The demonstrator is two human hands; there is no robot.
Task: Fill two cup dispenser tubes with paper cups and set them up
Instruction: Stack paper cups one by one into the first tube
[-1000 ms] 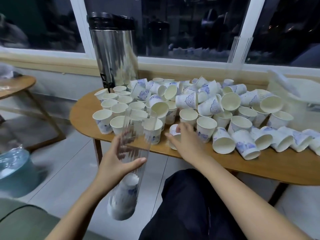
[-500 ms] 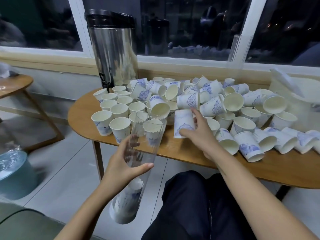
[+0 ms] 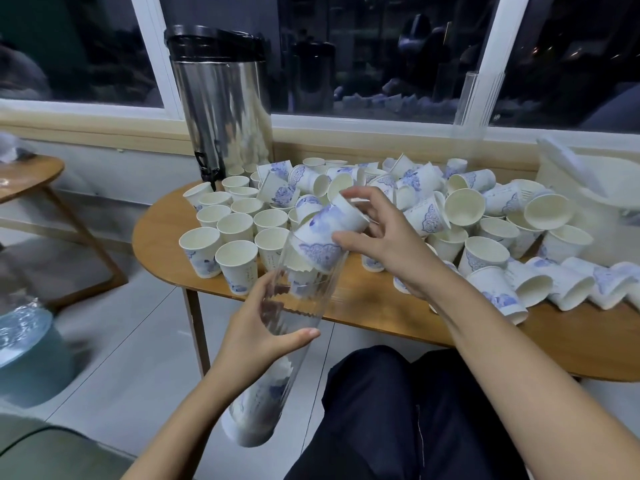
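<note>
- Few white paper cups (image 3: 254, 414) stacked at the bottom of the tilted clear plastic dispenser tube (image 3: 294, 317), gripped around its middle by the left hand (image 3: 263, 330), fingers curled round it.
- At the tube's mouth, right hand (image 3: 377, 237) pinching an inverted blue-patterned paper cup (image 3: 323, 237), rim just entering: filling step, first tube, far from full.
- Next: needs release square to the bore, to nest.
- Beyond, on the oval wooden table (image 3: 159, 237), scores of loose cups (image 3: 239, 252); second clear tube (image 3: 479, 95) upright at the back.

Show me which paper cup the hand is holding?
The white, blue-patterned paper cup pinched by the right hand at the clear plastic tube; no other is held.
</note>
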